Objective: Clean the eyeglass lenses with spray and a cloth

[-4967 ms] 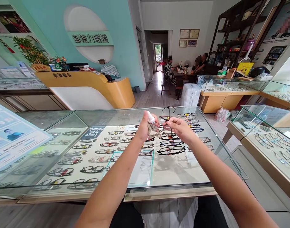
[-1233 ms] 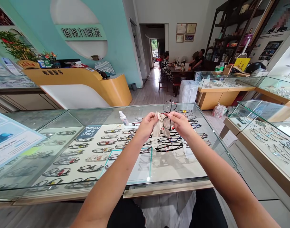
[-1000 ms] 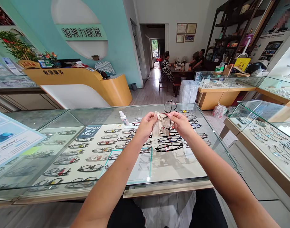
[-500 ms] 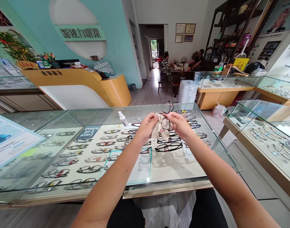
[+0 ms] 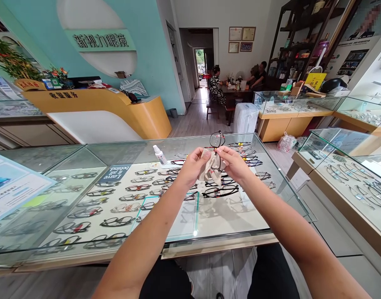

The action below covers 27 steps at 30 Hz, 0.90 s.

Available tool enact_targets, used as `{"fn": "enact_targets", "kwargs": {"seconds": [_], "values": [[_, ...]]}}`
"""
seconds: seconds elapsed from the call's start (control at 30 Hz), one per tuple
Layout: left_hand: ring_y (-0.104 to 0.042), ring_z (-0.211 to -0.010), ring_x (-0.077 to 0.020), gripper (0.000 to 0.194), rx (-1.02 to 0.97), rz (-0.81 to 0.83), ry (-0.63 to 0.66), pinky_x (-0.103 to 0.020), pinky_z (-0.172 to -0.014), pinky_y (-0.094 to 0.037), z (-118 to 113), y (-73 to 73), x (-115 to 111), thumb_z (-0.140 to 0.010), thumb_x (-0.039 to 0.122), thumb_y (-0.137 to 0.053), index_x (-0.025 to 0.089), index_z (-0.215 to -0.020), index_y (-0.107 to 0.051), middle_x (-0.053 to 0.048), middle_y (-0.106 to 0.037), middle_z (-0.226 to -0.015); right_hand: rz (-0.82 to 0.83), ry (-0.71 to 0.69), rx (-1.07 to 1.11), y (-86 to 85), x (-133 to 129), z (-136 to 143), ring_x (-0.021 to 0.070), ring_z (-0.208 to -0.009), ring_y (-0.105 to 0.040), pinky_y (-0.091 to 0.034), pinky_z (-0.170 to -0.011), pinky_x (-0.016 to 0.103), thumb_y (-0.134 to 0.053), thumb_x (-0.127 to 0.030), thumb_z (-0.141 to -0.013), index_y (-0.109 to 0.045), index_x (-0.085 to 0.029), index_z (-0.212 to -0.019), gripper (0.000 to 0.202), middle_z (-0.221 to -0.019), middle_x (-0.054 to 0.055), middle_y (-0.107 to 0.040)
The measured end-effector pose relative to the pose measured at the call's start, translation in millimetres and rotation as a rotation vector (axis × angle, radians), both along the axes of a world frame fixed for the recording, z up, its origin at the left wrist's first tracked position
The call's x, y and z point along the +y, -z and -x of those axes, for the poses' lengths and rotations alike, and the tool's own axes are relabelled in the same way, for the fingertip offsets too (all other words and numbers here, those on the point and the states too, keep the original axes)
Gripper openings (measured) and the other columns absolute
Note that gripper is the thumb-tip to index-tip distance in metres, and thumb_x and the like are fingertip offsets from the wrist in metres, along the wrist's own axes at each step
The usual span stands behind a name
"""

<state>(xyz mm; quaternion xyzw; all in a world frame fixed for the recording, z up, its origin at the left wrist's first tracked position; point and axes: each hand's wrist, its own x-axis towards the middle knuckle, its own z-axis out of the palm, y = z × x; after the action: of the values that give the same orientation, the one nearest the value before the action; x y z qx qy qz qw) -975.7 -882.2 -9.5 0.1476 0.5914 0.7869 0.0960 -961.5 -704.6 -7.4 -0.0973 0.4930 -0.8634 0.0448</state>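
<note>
My left hand pinches a beige cleaning cloth, which hangs in folds against a pair of dark-rimmed eyeglasses. My right hand is closed on the eyeglasses by the middle of the frame. One lens sticks up above the fingers; the other is lower and partly covered by the cloth. Both hands are held over the glass display counter, close together. A white spray bottle stands on the counter top, to the left of my left hand.
Rows of eyeglasses lie inside the counter under the glass. A printed sheet is at the left. Another display case stands to the right. Behind are a wrapped suitcase, a yellow reception desk and two seated people at a table.
The eyeglasses have turned and shifted slightly left between my hands. The cloth has been bunched closer round the lower lens. The whole view has moved a little.
</note>
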Motion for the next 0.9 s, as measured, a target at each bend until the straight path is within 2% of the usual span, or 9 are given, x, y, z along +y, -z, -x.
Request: {"fn": "enact_targets", "kwargs": {"seconds": [0.23,0.33,0.47,0.7,0.8,0.9], "values": [[-0.071,-0.072,-0.0185,0.076,-0.104,0.046,0.089,-0.03,-0.068,-0.058,-2.5,2.1,2.3,-0.064,0.063,-0.11,0.019,-0.115,-0.074,-0.001,-0.077,-0.087,0.006,0.045,0.0,-2.7,1.3,-1.7,0.0123,-0.067,-0.056,-0.044,-0.063,0.027,-0.11,-0.064,-0.057,-0.077,-0.023,-0.087,0.061,-0.081,-0.003,-0.071],[-0.068,-0.071,-0.0166,0.072,-0.109,0.101,0.102,-0.027,-0.067,-0.053,-2.8,3.4,2.4,-0.065,0.068,-0.108,0.016,-0.106,-0.079,-0.003,-0.078,-0.086,-0.002,0.056,0.011,-2.5,1.6,-2.1,0.0137,-0.07,-0.058,-0.045,-0.065,0.028,-0.109,-0.065,-0.058,-0.077,-0.024,-0.088,0.06,-0.082,-0.002,-0.072],[-0.067,-0.074,-0.0177,0.067,-0.048,0.134,0.132,-0.028,-0.071,-0.053,-2.6,4.8,2.1,-0.064,0.07,-0.108,0.015,-0.091,-0.081,-0.005,-0.077,-0.083,-0.023,0.065,0.02,-1.6,2.2,-1.2,0.0153,-0.072,-0.057,-0.045,-0.066,0.029,-0.106,-0.066,-0.061,-0.077,-0.024,-0.089,0.058,-0.082,-0.001,-0.07],[-0.061,-0.073,-0.0147,0.06,0.045,0.117,0.18,-0.025,-0.067,-0.046,-4.8,4.8,4.9,-0.062,0.048,-0.111,0.016,-0.101,-0.08,-0.002,-0.074,-0.087,0.019,0.066,0.014,-0.8,0.1,1.0,0.0156,-0.07,-0.055,-0.045,-0.064,0.029,-0.108,-0.068,-0.058,-0.077,-0.025,-0.085,0.059,-0.08,0.0,-0.069],[-0.058,-0.071,-0.0142,0.056,0.084,0.145,0.169,-0.024,-0.065,-0.044,-6.6,5.1,6.9,-0.067,0.052,-0.108,0.016,-0.099,-0.079,-0.001,-0.072,-0.084,0.023,0.06,0.013,0.8,-0.8,2.0,0.0164,-0.071,-0.056,-0.047,-0.065,0.03,-0.107,-0.068,-0.058,-0.077,-0.025,-0.087,0.06,-0.08,0.0,-0.07],[-0.061,-0.074,-0.0158,0.058,0.134,0.148,0.14,-0.026,-0.069,-0.048,-9.8,4.9,10.0,-0.072,0.058,-0.104,0.016,-0.103,-0.08,-0.003,-0.074,-0.088,0.04,0.044,-0.003,2.3,-1.6,3.4,0.0165,-0.07,-0.057,-0.049,-0.065,0.03,-0.107,-0.067,-0.06,-0.077,-0.025,-0.088,0.058,-0.08,0.0,-0.07]]}}
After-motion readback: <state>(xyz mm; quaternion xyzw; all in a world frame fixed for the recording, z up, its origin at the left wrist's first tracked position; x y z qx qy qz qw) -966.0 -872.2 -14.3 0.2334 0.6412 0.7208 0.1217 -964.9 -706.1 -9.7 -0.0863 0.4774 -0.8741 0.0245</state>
